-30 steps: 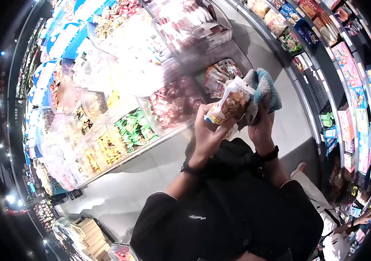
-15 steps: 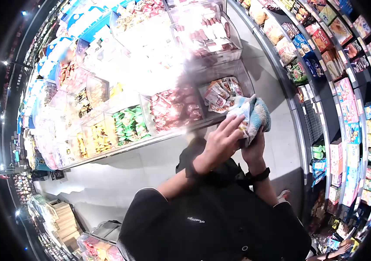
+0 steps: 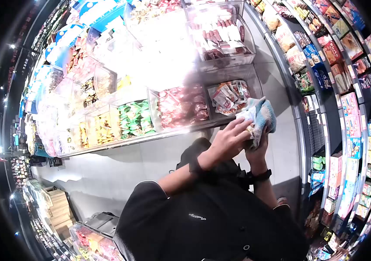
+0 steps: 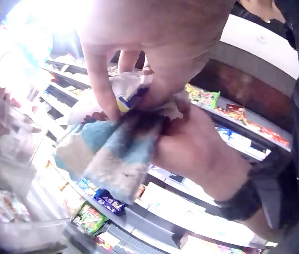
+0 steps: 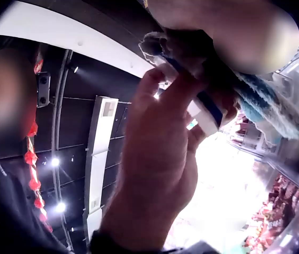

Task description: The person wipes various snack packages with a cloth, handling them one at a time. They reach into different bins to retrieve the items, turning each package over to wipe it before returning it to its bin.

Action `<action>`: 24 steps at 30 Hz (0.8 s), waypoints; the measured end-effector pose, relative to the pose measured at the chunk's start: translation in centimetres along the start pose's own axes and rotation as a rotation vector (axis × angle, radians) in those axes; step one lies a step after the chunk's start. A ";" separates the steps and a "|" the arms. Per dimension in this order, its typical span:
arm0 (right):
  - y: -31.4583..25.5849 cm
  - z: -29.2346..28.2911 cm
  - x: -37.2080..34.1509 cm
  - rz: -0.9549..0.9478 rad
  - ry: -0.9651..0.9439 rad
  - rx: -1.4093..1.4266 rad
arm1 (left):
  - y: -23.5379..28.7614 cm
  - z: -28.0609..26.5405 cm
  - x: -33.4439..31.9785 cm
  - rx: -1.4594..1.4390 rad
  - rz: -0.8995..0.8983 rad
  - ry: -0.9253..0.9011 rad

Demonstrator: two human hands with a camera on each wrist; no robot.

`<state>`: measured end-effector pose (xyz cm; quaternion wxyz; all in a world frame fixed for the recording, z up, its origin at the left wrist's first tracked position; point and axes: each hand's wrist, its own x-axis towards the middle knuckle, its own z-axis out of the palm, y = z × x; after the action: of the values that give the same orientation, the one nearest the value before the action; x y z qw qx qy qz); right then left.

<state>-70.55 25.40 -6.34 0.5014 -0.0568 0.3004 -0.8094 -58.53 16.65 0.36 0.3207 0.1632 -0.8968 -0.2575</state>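
Note:
In front of my chest, my left hand (image 3: 228, 140) holds a white snack packet (image 4: 131, 85), its fingers bent over the top in the left wrist view. Most of the packet is hidden behind those fingers and the cloth. A fluffy blue-and-white cloth (image 3: 264, 118) is bunched against the packet's right side. My right hand (image 3: 257, 154) grips this cloth from below, fingers wrapped into its folds. In the right wrist view the left hand (image 5: 162, 140) reaches up to the packet, with the cloth (image 5: 271, 108) draped beside it.
Beyond the hands stands a candy display with clear bins. The nearest bin holds similar packets (image 3: 229, 96); beside it are red-wrapped sweets (image 3: 181, 106) and green-wrapped ones (image 3: 135, 118). Snack shelves (image 3: 324, 87) line the right side. A wooden crate (image 3: 59, 209) is at the lower left.
A second ago the packet's printed face was exposed; my left hand has since moved over it, covering it. Packet and cloth came lower and closer to my body. The head view has shifted.

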 end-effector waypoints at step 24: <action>-2.0 -5.4 3.3 -0.064 0.068 0.008 | -26.9 -6.0 -12.7 -0.600 -0.997 0.443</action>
<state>-75.83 25.50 -10.33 0.4650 -0.0368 0.3121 -0.8277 -41.77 -1.62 -17.18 0.3721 0.5147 -0.5137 -0.5769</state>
